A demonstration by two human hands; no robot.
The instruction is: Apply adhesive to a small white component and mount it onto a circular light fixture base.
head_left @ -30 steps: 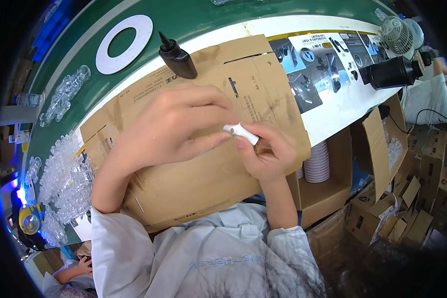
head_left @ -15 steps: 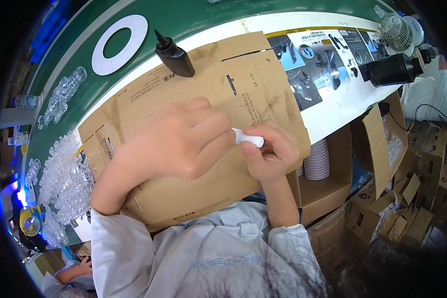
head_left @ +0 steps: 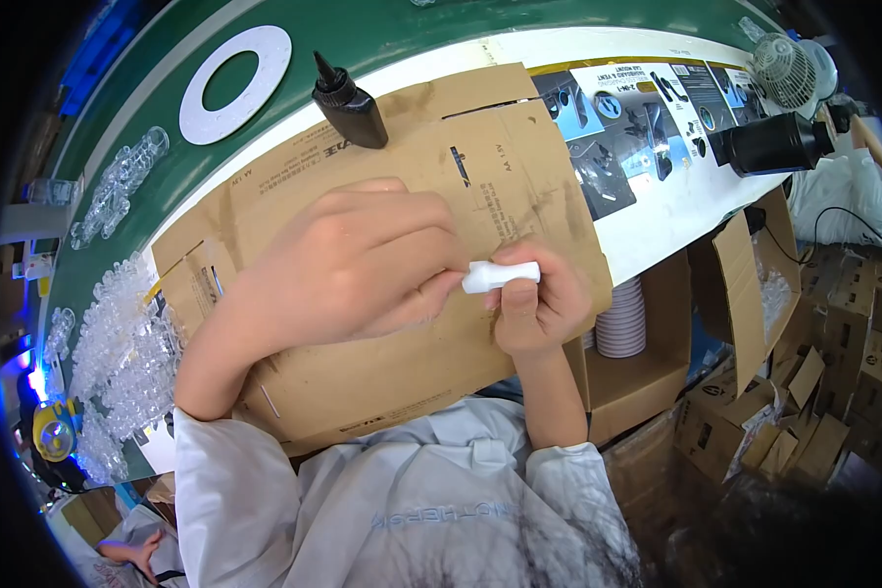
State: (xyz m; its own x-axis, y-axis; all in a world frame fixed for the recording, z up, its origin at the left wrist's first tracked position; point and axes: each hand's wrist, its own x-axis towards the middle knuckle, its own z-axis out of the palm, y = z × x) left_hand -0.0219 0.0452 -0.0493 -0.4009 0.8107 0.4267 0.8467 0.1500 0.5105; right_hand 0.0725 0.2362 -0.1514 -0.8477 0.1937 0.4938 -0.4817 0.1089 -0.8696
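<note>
Over a flattened brown cardboard sheet [head_left: 412, 363], my right hand [head_left: 549, 312] pinches a small white tube-like plastic piece [head_left: 500, 276] between thumb and fingers. My left hand [head_left: 348, 260], back up, has its fingers closed in a pinch right at the piece's left end. Whatever those left fingertips may hold is hidden. Beyond my hands, a small black bottle with a pointed nozzle [head_left: 355, 118] stands on the cardboard.
A white ring [head_left: 194, 116] lies at the far left, with clear plastic parts [head_left: 122, 338] heaped below it. At right are a printed sheet [head_left: 608, 127], a larger black bottle [head_left: 774, 145], a fan [head_left: 786, 71] and an open carton [head_left: 647, 387]. Another person's hand [head_left: 145, 555] shows lower left.
The white piece has turned to lie more level, showing more of its length. My left fingertips have shifted slightly to its end. The right hand stays nearly in place.
</note>
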